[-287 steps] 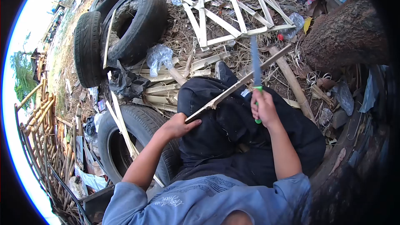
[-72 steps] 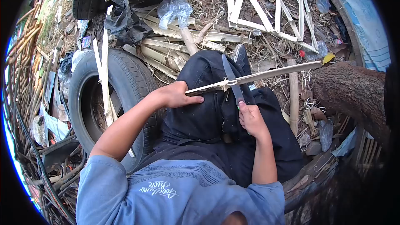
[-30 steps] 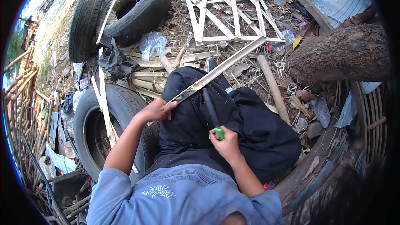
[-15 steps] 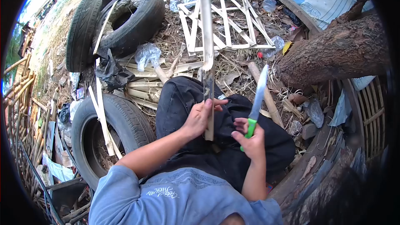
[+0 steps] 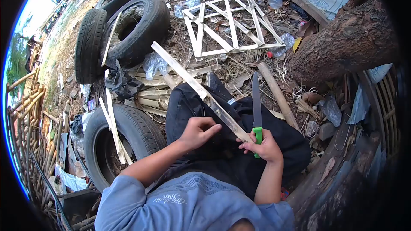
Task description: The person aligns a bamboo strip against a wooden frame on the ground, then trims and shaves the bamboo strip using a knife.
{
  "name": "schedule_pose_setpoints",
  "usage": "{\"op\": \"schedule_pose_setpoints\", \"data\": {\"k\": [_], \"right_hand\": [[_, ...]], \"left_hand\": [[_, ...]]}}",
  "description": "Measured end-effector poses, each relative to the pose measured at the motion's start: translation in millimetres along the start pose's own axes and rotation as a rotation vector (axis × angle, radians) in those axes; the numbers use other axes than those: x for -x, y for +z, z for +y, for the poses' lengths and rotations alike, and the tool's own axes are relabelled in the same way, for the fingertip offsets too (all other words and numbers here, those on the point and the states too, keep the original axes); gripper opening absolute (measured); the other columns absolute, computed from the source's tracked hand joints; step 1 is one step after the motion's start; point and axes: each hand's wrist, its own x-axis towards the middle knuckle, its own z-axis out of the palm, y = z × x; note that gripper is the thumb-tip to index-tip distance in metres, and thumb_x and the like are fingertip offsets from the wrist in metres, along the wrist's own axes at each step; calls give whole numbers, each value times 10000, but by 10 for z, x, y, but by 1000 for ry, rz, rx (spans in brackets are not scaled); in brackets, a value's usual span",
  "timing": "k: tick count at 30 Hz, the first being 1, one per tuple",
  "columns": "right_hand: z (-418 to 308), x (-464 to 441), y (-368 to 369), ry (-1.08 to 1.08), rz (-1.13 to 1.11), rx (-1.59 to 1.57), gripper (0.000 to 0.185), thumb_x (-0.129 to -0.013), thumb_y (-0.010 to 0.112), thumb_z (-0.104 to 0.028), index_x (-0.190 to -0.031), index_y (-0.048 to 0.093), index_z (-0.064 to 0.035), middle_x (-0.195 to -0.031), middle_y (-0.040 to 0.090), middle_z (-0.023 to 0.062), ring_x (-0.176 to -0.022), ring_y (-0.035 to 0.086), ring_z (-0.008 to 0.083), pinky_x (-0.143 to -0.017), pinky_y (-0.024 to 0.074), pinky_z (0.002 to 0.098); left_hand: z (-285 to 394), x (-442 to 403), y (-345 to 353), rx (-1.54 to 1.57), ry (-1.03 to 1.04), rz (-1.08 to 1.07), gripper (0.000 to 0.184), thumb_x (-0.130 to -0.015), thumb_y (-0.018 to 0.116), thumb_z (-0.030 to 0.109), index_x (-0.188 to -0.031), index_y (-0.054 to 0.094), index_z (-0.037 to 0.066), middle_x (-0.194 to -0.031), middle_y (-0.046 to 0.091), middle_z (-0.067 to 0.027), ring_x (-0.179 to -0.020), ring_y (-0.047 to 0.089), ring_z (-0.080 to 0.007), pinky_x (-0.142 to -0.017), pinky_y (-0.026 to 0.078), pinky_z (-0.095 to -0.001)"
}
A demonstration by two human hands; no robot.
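Observation:
A long bamboo strip (image 5: 184,75) slants across my lap, pale at its far half and darker at the near half. Its near end is in my right hand (image 5: 264,146), together with the green handle of a knife (image 5: 256,102) whose blade points up and away. Just left of the strip, my left hand (image 5: 199,133) has its thumb and fingers apart, with nothing between them. The strip lies above my dark trousers (image 5: 188,102).
Beyond my legs lies a bamboo lattice frame (image 5: 229,21). Split bamboo pieces (image 5: 150,96) are piled at left, near several tires (image 5: 141,130). A bamboo pole (image 5: 278,96) and a tree trunk (image 5: 342,47) are at right.
My left hand has let go of the bamboo strip, whose near end my right hand now holds along with the knife. The strip's far end has swung to the left.

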Motion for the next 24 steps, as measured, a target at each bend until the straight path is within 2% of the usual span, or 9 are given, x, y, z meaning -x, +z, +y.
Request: {"op": "schedule_pose_setpoints", "data": {"k": [1, 3, 6, 8, 10, 14, 18, 20, 24], "right_hand": [[34, 0, -56, 4, -59, 1, 232, -785, 696, 50, -770, 482, -36, -995, 666, 188, -883, 687, 237, -698, 584, 317], [12, 32, -113, 114, -97, 4, 321, -744, 722, 50, -690, 430, -71, -953, 668, 212, -936, 680, 278, -715, 586, 352], [-29, 14, -166, 160, -239, 43, 318, -733, 731, 54, -690, 438, -62, -933, 675, 197, -942, 678, 280, -781, 574, 375], [7, -44, -179, 173, -297, 81, 320, -719, 742, 57, -680, 444, -54, -901, 681, 188, -938, 679, 278, -827, 558, 390], [-24, -63, -159, 234, -346, 82, 323, -704, 760, 47, -673, 454, -53, -876, 683, 169, -920, 683, 266, -837, 551, 384], [26, 1, -306, 245, -425, 106, 248, -727, 770, 12, -795, 533, -16, -888, 671, 108, -936, 674, 212, -838, 537, 315], [-168, 65, -341, 76, -248, 260, 327, -698, 789, -24, -921, 552, 9, -1007, 642, 101, -971, 624, 178, -847, 510, 308], [-274, 94, -414, -32, 39, 215, 382, -719, 768, -44, -1030, 559, 33, -1056, 618, 104, -992, 618, 186, -875, 500, 330], [-285, 13, -439, -164, 683, 459, 379, -979, 512, -312, -1119, 577, 34, -1075, 614, 112, -868, 645, 158, -516, 514, 234]], "left_hand": [[45, 97, -157, -185, 209, 226, 265, -853, 691, 133, -653, 568, 9, -581, 507, -22, -561, 448, -72, -499, 348, -269], [245, 251, -570, -532, 537, 382, 254, -728, 745, 98, -624, 515, 66, -613, 466, -37, -578, 451, -228, -589, 357, -352], [672, 281, -957, -1038, 487, 303, 482, -696, 770, 242, -1123, 578, 128, -958, 557, -72, -1020, 540, -285, -937, 371, -418], [760, 209, -1156, -1252, 446, 75, 628, -688, 779, 317, -1235, 545, 118, -1030, 587, -90, -1089, 539, -290, -970, 370, -448], [580, 210, -1378, -1177, 52, -324, 646, -704, 764, 388, -1258, 554, 130, -1108, 605, -87, -1115, 548, -254, -990, 360, -444], [335, 86, -1483, -1018, -431, -873, 479, -817, 691, 435, -1109, 615, 63, -907, 669, -118, -846, 655, -264, -782, 485, -420], [60, 151, -1521, -680, -293, -957, 412, -889, 625, 425, -1042, 596, 44, -759, 652, -102, -699, 652, -220, -624, 489, -383], [70, 236, -1500, -172, -583, -841, 344, -956, 550, 387, -935, 581, 45, -768, 655, -82, -670, 637, -145, -566, 463, -309], [126, 333, -1371, -167, -584, -796, 327, -978, 514, 382, -900, 548, 66, -683, 546, 8, -560, 509, -68, -477, 379, -242]]}}
